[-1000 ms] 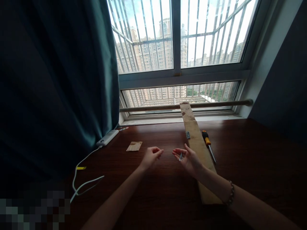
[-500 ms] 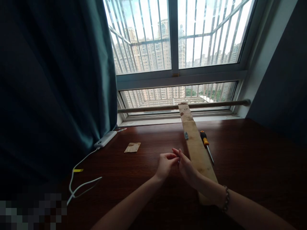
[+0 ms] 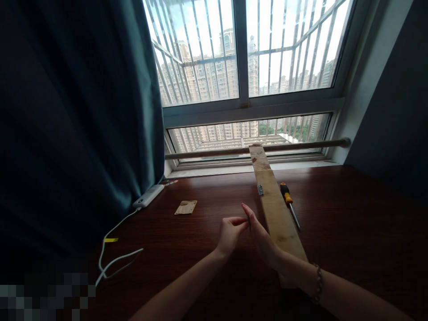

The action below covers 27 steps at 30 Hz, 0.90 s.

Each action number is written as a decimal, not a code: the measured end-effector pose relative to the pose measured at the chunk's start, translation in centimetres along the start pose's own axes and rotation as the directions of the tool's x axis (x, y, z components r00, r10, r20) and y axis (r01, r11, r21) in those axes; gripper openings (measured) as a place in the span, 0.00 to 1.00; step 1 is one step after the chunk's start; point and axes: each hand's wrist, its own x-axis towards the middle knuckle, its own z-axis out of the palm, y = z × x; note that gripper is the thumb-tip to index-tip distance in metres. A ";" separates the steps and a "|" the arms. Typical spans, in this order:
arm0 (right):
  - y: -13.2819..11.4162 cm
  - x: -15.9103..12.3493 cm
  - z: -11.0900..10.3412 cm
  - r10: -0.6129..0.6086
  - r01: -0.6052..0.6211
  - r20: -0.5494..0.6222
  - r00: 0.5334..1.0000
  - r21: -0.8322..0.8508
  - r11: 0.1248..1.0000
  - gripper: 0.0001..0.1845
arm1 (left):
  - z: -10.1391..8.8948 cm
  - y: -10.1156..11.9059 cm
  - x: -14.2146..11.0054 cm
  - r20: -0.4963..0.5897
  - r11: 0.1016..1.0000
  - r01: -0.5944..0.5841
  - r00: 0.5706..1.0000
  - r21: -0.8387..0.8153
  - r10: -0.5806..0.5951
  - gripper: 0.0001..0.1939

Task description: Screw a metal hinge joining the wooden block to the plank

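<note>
My left hand (image 3: 230, 232) is closed in a pinch, thumb and forefinger together at the palm side of the other hand. A small dark thing shows at its fingertips, too small to name. My right hand (image 3: 261, 232) is held with its fingers stretched out and upward, touching or almost touching the left fingertips. Just right of it lies a long wooden board (image 3: 284, 223), partly covered by my right wrist. A small metal hinge (image 3: 261, 190) sits on the board's left edge. Beyond the board's right edge lies a screwdriver (image 3: 289, 200) with a black and orange handle.
A small pale square piece (image 3: 186, 207) lies on the dark wooden surface (image 3: 207, 189). At the left are a white power strip (image 3: 149, 196), a white cable (image 3: 117, 258) and a blue curtain (image 3: 143, 111). A rail (image 3: 301, 146) crosses before the window, meeting the board's far end.
My right hand's fingers have straightened and point more upward. My left hand keeps its pinch in nearly the same place. The view has shifted slightly.
</note>
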 end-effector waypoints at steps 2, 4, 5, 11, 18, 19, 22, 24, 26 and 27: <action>0.2 0.2 -0.2 -0.054 0.055 0.014 0.998 -0.097 0.994 0.35 | 0.3 -0.2 -0.1 -0.010 1.000 0.009 1.000 -0.015 -0.009 0.13; 0.3 0.4 -0.3 -0.067 0.072 0.037 0.997 -0.154 0.985 0.37 | 0.5 -0.4 -0.1 -0.025 0.999 0.045 0.999 -0.024 -0.045 0.13; 0.3 0.4 -0.3 -0.052 0.059 0.048 0.997 -0.165 0.984 0.39 | 0.5 -0.6 0.1 -0.032 0.998 0.061 0.998 -0.016 -0.061 0.13; -1.3 -0.1 -0.1 0.067 -0.061 0.037 0.997 -0.136 0.989 0.40 | -3.2 -0.6 4.1 -0.130 0.967 0.038 0.991 0.252 -0.004 0.07; -4.9 -0.3 0.3 0.002 -0.005 0.048 0.999 0.042 0.999 0.25 | -12.9 0.3 11.1 -0.379 0.461 0.349 0.925 0.816 -0.030 0.06; -5.4 -0.3 0.5 -0.001 -0.002 0.045 0.999 0.075 0.997 0.24 | -13.7 0.3 11.5 -0.405 0.434 0.380 0.913 0.817 -0.038 0.06; -6.8 -0.1 0.4 -0.020 0.019 0.008 1.000 0.147 0.989 0.21 | -14.9 0.3 12.2 -0.463 0.362 0.448 0.885 0.818 -0.049 0.08; -7.7 0.7 -0.3 -0.051 0.058 -0.043 0.998 0.167 0.984 0.20 | -15.1 0.4 12.3 -0.479 0.338 0.464 0.877 0.819 -0.042 0.09; -8.5 2.1 -1.9 -0.106 0.124 -0.121 0.987 0.152 0.980 0.18 | -15.1 0.4 12.2 -0.482 0.331 0.462 0.876 0.823 -0.026 0.09; -8.8 3.0 -3.0 -0.144 0.165 -0.165 0.976 0.121 0.979 0.18 | -15.1 0.5 12.1 -0.479 0.330 0.457 0.877 0.826 -0.015 0.09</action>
